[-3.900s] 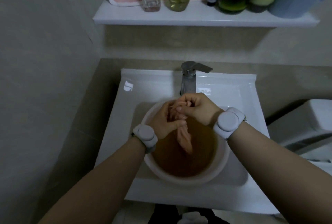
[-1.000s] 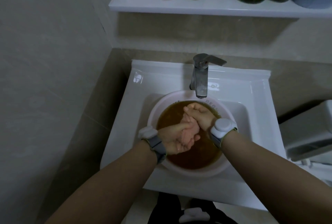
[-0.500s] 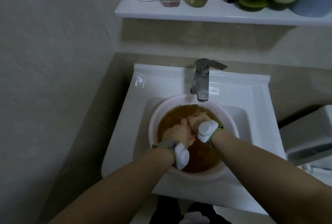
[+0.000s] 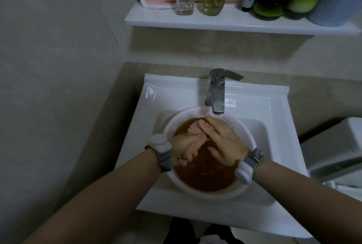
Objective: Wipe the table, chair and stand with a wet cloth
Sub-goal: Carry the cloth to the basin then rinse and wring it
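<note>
A wet pink cloth [image 4: 195, 133] lies bunched at the surface of the brown water in a pale pink basin [image 4: 205, 196]. The basin sits in the white sink [image 4: 278, 126]. My left hand [image 4: 182, 146] is under the cloth, palm up, with its fingers curled around it. My right hand [image 4: 225, 142] lies flat on top of the cloth, fingers stretched out toward the far rim, pressing it against the left hand. Both wrists wear grey bands with white pods. No table, chair or stand is in view.
A steel tap [image 4: 216, 95] overhangs the basin's far rim, just beyond my fingertips. Above it, a white shelf [image 4: 215, 23] carries several bottles and a pink towel. A tiled wall closes the left side; a white toilet tank [image 4: 333, 155] stands at the right.
Both fists were clenched together around the cloth in the water. Now my right hand has flattened over the cloth and my left hand has turned palm up beneath it.
</note>
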`<state>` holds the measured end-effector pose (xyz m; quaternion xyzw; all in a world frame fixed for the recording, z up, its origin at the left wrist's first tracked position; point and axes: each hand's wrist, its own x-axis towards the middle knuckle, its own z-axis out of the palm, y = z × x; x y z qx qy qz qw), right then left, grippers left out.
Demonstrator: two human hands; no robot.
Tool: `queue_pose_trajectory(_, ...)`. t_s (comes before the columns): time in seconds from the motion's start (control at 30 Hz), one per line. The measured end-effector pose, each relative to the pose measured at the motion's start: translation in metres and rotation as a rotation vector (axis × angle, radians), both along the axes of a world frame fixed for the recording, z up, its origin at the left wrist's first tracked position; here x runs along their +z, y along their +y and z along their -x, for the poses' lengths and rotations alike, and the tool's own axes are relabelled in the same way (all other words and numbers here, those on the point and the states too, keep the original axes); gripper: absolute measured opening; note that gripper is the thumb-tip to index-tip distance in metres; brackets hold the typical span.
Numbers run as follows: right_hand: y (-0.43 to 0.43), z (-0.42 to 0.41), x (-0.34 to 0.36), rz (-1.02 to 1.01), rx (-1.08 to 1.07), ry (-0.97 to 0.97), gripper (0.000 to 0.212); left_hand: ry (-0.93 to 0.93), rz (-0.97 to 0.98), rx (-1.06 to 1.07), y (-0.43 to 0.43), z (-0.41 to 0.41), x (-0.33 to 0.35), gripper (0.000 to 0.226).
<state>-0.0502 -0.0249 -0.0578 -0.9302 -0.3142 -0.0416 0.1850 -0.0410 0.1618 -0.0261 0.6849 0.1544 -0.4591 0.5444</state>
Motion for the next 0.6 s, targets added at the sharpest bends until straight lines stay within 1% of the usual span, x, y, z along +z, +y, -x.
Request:
queue_pose_trajectory(0.07,-0.006,-0.004,-0.002,0.034,0.049,-0.068,0.095,0.216,0.194,0.085,0.000,-0.002,0.007,0.034)
queue_pose_trajectory(0.1,-0.007,-0.005,-0.001,0.034,0.073,-0.104,0.092,0.282,0.269,0.074,-0.001,-0.001,0.010,0.038)
queue_pose_trajectory(0.17,-0.004,-0.009,0.004,-0.019,0.123,-0.150,0.075,0.366,0.368,-0.003,-0.004,-0.001,0.015,0.043)
queue_pose_trajectory(0.23,0.000,-0.015,0.013,-0.100,0.166,-0.139,0.063,0.417,0.466,-0.047,-0.007,-0.001,0.021,0.043)
queue_pose_trajectory(0.27,0.002,-0.018,0.017,-0.115,0.168,-0.120,0.060,0.434,0.502,-0.056,-0.007,-0.002,0.023,0.044)
queue_pose_trajectory(0.33,0.002,-0.022,0.023,-0.116,0.183,-0.101,0.057,0.455,0.511,-0.087,-0.007,-0.003,0.026,0.045)
queue_pose_trajectory(0.4,0.002,-0.024,0.029,-0.107,0.220,-0.088,0.054,0.459,0.529,-0.141,-0.004,-0.004,0.027,0.041)
queue_pose_trajectory(0.47,0.003,-0.027,0.040,-0.094,0.232,-0.062,0.051,0.489,0.649,-0.207,-0.001,-0.005,0.026,0.036)
queue_pose_trajectory(0.53,0.004,-0.032,0.050,-0.080,0.239,-0.065,0.047,0.546,0.767,-0.203,0.000,-0.005,0.023,0.037)
queue_pose_trajectory(0.6,0.004,-0.036,0.059,-0.050,0.255,-0.066,0.045,0.557,0.795,-0.154,0.000,-0.005,0.024,0.045)
